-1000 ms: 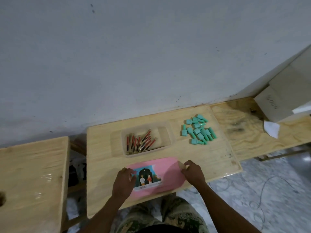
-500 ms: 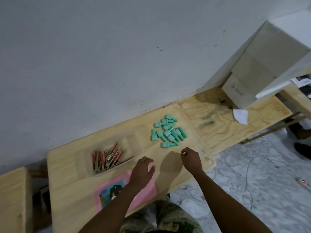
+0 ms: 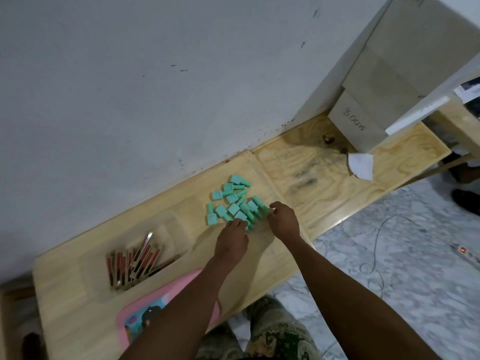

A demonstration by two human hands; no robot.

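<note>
A pile of several teal plastic caps (image 3: 235, 202) lies on the pale wooden table (image 3: 259, 258) near the wall. My left hand (image 3: 232, 239) reaches over the pile's near edge, its bent fingertips on the closest caps. My right hand (image 3: 283, 220) is at the pile's right edge with curled fingers touching the caps there. The knuckles hide whether either hand holds a cap. A clear tray (image 3: 171, 229) left of the pile holds several red-and-black tubes (image 3: 132, 263). A pink picture card (image 3: 135, 318) lies at the table's near edge, partly under my left forearm.
A second wooden table (image 3: 337, 178) adjoins on the right, carrying stacked white boxes (image 3: 368, 120) and a white paper scrap (image 3: 361, 166). A grey wall (image 3: 155, 87) runs behind. The marble floor (image 3: 389, 255) has a thin cable and a power strip (image 3: 467, 253) at far right.
Both hands left the pink card and moved right and away to the teal caps. The view swung right, so the tray and card now sit lower left.
</note>
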